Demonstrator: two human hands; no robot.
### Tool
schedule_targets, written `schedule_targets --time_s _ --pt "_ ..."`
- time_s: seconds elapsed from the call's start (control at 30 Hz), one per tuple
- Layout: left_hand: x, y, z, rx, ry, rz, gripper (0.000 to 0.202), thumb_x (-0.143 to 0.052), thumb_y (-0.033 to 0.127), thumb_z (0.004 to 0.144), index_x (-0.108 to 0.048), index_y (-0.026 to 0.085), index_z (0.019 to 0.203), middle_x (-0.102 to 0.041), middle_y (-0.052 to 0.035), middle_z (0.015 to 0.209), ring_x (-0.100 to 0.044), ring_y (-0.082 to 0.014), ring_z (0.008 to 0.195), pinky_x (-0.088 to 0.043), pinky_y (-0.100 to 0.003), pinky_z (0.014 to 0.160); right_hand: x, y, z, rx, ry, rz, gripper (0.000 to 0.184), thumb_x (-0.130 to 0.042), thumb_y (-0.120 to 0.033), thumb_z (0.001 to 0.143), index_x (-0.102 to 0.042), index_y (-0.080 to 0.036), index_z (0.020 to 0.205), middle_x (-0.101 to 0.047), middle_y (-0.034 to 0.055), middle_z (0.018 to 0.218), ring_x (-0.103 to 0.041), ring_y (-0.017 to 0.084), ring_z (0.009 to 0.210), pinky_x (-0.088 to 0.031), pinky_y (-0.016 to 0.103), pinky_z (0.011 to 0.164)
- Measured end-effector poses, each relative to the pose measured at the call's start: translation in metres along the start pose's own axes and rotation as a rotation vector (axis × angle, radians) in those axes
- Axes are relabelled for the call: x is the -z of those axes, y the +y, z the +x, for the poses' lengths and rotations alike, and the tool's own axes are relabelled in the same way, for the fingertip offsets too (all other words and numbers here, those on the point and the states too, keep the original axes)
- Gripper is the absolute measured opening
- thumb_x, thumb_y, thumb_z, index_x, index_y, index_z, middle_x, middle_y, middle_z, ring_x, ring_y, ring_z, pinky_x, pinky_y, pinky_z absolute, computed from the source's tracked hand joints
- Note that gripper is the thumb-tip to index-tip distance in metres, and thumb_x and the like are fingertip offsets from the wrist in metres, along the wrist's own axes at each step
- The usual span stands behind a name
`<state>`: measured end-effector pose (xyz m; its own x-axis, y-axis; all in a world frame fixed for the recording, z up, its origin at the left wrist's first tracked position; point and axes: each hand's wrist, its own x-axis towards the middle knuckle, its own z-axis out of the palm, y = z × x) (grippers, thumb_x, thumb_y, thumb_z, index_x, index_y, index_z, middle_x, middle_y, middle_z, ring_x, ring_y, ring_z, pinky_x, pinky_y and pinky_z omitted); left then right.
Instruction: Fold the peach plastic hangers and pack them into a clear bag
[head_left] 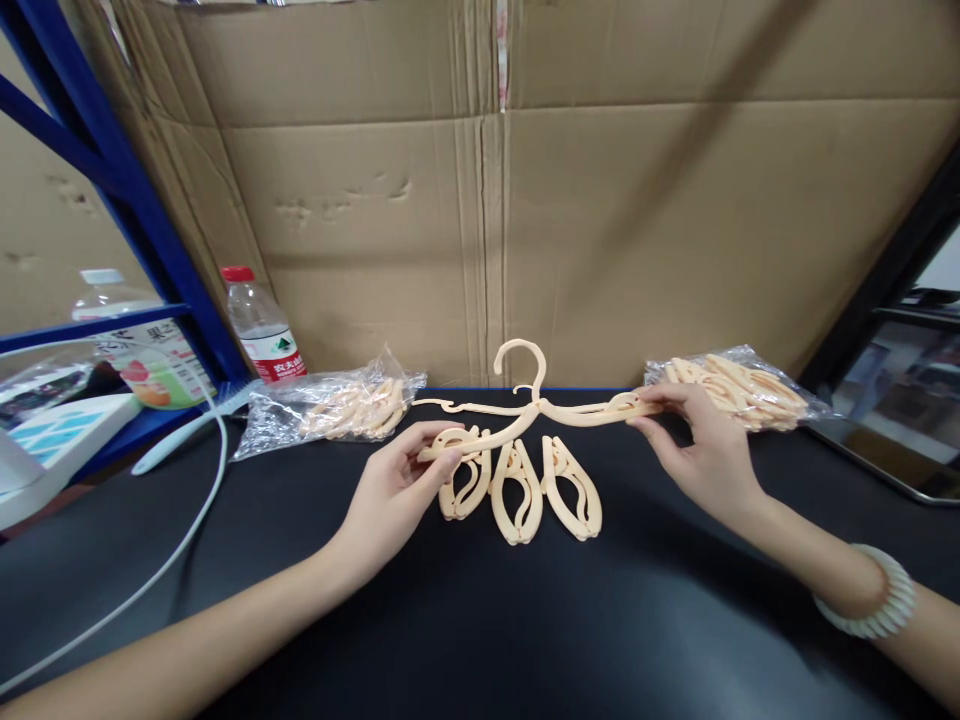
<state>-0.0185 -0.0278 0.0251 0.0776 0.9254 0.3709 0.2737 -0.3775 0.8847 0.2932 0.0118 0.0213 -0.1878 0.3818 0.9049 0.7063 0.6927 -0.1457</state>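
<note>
A cream folding clothes hanger (538, 404) is held up above the black table, its hook upright and its arms spread apart. My left hand (397, 490) pinches the tip of one arm between thumb and fingers. At the other side, my right hand (694, 440) grips the end of the opposite arm. Below the hanger lie three folded hangers in a row: a left one (471, 497), partly behind my left hand's hanger arm, a middle one (517, 510) and a right one (577, 500).
A clear plastic bag (277, 410) of folded hangers lies at the back left, another bag (739, 385) at the back right. Behind the left bag stands a red-capped water bottle (266, 335). A white cable (180, 545) curves across the table's left side. Cardboard (360, 230) walls the back.
</note>
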Motion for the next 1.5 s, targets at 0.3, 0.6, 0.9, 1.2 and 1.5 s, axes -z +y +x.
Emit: schedule_targets --time_s 0.3,0.6,0.9,1.2,1.5 --pt "0.001 0.004 -0.002 -0.021 0.099 -0.129 0.021 -0.070 0.035 0.081 -0.064 0.019 0.093 -0.065 -0.0001 0.089 -0.058 -0.0117 0.078 -0.047 -0.020 0.072 0.001 -0.005 0.003 -0.426 -0.167 0.585 0.022 -0.066 -0.032 0.085 -0.062 -0.023 0.104 -0.063 0.0051 0.098 -0.061 0.019 0.087 -0.054 0.033 0.078" --pt "-0.003 0.013 -0.005 0.018 0.021 -0.278 0.015 -0.072 0.029 0.080 -0.064 0.016 0.076 -0.064 0.0012 0.077 -0.057 -0.0090 0.068 -0.047 -0.018 0.064 0.002 -0.025 0.005 -0.820 -0.046 1.098 0.025 -0.073 -0.027 0.080 -0.057 -0.026 0.100 -0.058 -0.0022 0.079 -0.053 0.011 0.070 -0.048 0.023 0.068" --pt "-0.016 0.021 -0.017 0.153 -0.221 -0.278 0.023 -0.068 0.032 0.082 -0.056 0.014 0.073 -0.060 0.0014 0.062 -0.056 -0.0086 0.054 -0.049 -0.019 0.052 0.005 -0.064 -0.008 -0.523 -0.592 0.997 0.005 -0.058 -0.027 0.092 -0.057 -0.023 0.096 -0.059 0.0018 0.095 -0.057 0.014 0.083 -0.049 0.026 0.074" --pt "-0.021 0.022 -0.022 0.190 -0.256 -0.313 0.020 -0.070 0.030 0.080 -0.059 0.014 0.077 -0.059 0.0012 0.067 -0.055 -0.0084 0.055 -0.050 -0.019 0.052 0.016 -0.078 -0.003 -0.210 -0.858 0.712 0.031 -0.050 -0.026 0.096 -0.059 -0.031 0.125 -0.063 0.0043 0.116 -0.057 0.020 0.110 -0.047 0.032 0.094" --pt "-0.024 0.020 -0.025 0.176 -0.302 -0.331 0.019 -0.071 0.030 0.079 -0.061 0.015 0.085 -0.061 -0.0025 0.075 -0.058 -0.0127 0.064 -0.052 -0.024 0.058 0.021 -0.083 -0.004 -0.193 -0.818 0.656 0.032 -0.050 -0.030 0.096 -0.060 -0.035 0.126 -0.068 0.0036 0.112 -0.062 0.022 0.105 -0.053 0.033 0.087"
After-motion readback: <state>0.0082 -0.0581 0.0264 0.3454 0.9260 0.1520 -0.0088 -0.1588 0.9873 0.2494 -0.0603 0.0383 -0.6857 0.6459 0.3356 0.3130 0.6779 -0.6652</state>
